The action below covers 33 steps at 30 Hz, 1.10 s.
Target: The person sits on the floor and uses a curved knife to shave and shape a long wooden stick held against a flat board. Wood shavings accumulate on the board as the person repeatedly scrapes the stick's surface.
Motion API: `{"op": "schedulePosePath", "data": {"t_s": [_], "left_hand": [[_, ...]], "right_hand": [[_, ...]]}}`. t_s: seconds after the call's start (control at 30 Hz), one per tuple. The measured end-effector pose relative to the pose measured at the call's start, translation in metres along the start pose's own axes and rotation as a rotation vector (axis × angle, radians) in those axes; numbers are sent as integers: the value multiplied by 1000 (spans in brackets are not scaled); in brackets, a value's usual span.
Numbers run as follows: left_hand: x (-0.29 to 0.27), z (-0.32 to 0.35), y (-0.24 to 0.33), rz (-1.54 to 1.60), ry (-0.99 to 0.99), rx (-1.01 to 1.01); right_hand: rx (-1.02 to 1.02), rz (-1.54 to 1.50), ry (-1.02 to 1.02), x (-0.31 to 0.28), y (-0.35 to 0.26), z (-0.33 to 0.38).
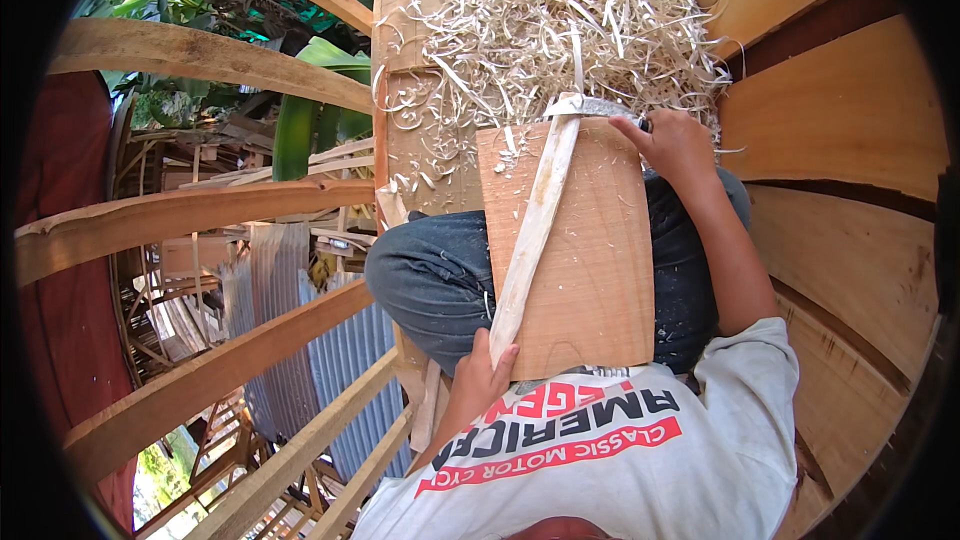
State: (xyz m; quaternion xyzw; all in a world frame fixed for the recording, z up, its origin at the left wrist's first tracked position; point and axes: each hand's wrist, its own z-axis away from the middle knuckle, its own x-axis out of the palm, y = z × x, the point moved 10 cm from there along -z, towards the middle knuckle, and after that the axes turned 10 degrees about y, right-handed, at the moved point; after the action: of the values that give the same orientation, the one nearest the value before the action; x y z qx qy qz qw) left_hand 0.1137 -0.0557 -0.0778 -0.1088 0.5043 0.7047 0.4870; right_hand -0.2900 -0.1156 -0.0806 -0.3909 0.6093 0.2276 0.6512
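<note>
Across the seated person's lap — one flat rectangular board (590,270), reddish-brown, its long sides running away from the body, a few small shavings on its face.

Lying slantwise over the board: one long pale wooden strip (537,230), its near end by the shirt, its far end at the board's far edge.

Left hand (487,362), at the near end of the strip: fingers and thumb pinching that end, close to the board's near left corner.

Right hand (680,145), beyond the board's far right corner: fingers curled tight round the dark handle of a knife (592,108), most of the handle hidden in the fist, thumb extended toward the blade. The blade, pale and slightly curved, lies crosswise at the strip's far end; a thin sliver extends beyond it.

Past the board: a thick heap of curled wood shavings (560,15), loose on a plank platform (408,120), with scattered curls to the left.

Clothing: dark blue trousers (425,270), legs folded; one pale shirt (720,440) with red and black print.

Surroundings: wooden rails (190,210) at left — corrugated sheets (345,370) and a broad green leaf (293,135) beyond them; wide wooden planks (840,240) at right.
</note>
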Motion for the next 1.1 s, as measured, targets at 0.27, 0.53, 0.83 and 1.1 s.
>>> {"op": "schedulePosePath", "data": {"t_s": [0.27,0.53,0.83,1.1], "left_hand": [[3,3,-10,8,13,5],[0,1,1,44,-37,-39],[1,-2,8,52,-39,-29],[5,-2,2,237,60,72]], "right_hand": [[110,-199,-19,-30,16,16],[-39,-183,-57,-6,-24,35],[37,-140,94,7,2,-12],[27,-247,-24,-27,-11,20]]}}
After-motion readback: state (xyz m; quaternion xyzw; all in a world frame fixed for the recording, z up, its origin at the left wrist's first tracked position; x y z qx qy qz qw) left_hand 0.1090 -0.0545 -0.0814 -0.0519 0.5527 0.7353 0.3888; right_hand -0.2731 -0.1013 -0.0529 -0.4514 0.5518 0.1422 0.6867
